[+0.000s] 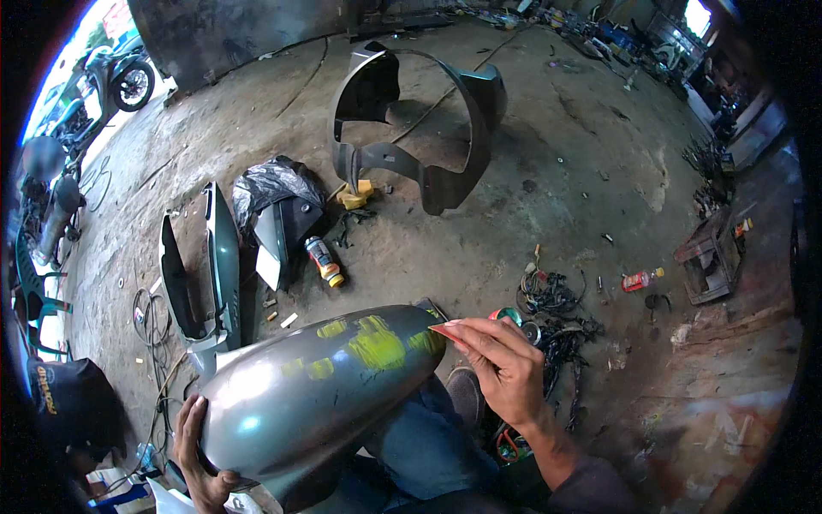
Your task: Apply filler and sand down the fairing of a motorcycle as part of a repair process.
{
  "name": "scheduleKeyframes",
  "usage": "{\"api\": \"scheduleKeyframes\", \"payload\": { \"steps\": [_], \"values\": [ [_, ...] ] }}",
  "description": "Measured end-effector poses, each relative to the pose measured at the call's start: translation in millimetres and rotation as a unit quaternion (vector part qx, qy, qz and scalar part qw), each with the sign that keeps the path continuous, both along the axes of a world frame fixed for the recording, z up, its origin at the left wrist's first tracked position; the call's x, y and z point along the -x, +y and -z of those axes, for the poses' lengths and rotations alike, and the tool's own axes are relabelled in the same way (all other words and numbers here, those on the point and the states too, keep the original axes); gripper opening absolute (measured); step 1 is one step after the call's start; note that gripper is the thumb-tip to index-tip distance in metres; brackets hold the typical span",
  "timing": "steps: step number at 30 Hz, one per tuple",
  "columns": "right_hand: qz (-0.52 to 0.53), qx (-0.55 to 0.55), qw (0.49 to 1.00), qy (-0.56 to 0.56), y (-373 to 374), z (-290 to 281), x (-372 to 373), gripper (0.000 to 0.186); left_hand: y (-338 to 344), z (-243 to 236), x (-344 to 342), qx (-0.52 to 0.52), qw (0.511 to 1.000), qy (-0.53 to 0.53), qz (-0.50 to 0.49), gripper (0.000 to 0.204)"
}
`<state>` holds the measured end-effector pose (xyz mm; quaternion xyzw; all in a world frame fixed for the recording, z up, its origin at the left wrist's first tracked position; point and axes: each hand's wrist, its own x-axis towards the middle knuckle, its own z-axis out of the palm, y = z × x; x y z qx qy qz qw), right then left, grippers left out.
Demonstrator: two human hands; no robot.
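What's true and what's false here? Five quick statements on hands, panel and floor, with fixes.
1. The left hand steadies the panel at its left end. True.
2. The right hand pinches a small red piece at the panel's right end. True.
3. The panel is blue all over. False: it is grey, with yellow-green patches.
4. A dark, ring-like cover rests on the floor beyond the panel. True.
5. The cover touches the panel. False: floor shows between them.
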<state>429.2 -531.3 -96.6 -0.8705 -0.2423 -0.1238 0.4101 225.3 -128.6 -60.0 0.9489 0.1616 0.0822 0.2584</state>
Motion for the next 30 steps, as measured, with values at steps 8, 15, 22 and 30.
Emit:
{"api": "scheduleKeyframes", "payload": {
  "steps": [8, 15, 22, 30],
  "values": [
    [-0.006, 0.004, 1.000, 0.012, 2.5, -1.3, 17.1, 0.035, -1.8, 9.1, -3.4, 0.070, 0.997, -0.026, -0.013, 0.124],
    [0.009, 0.010, 1.000, 0.012, 6.1, -9.4, 42.7, 0.027, -5.0, 5.5, -8.0, 0.079, 0.996, -0.033, -0.009, 0.124],
    [0.046, -0.027, 0.999, 0.009, 4.9, -26.2, 41.5, 0.020, -10.9, 4.2, -10.0, 0.099, 0.994, -0.038, -0.008, 0.122],
    [-0.077, -0.001, 0.997, -0.015, 18.5, -46.0, 30.2, 0.028, -12.1, 0.7, -9.4, 0.092, 0.995, -0.046, 0.017, 0.118]
  ]
}}
